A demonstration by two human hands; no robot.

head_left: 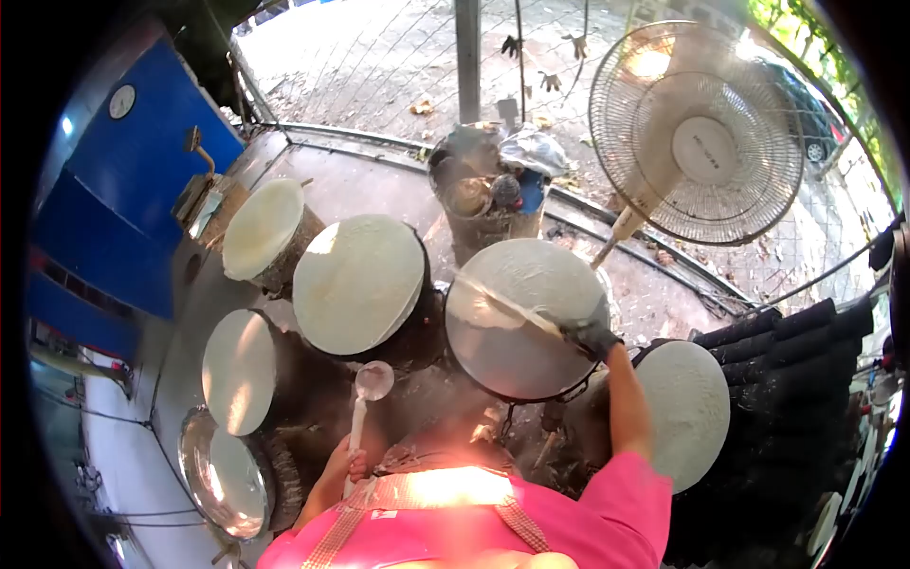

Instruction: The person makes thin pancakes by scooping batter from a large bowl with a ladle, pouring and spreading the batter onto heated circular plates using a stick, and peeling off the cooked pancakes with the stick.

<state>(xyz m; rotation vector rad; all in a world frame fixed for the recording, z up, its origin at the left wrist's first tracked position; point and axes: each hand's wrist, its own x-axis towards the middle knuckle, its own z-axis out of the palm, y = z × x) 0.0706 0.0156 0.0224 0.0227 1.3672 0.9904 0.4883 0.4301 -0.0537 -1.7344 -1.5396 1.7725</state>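
My gloved right grip [592,339] is clasped on the near end of a long stick [509,302], which slants forward-left over the round pale disc [507,353], while my left grip [341,467] clasps the ladle [357,417].

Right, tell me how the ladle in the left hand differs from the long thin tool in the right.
Shape: the ladle ends in a round bowl; the thin tool looks narrow along its length, with no bowl showing.
Pose: the ladle points away from the wearer, while the thin tool slants across the round pan.
Hand: the left hand grips the ladle; the dark-covered right hand grips the thin tool.
Both look pale.
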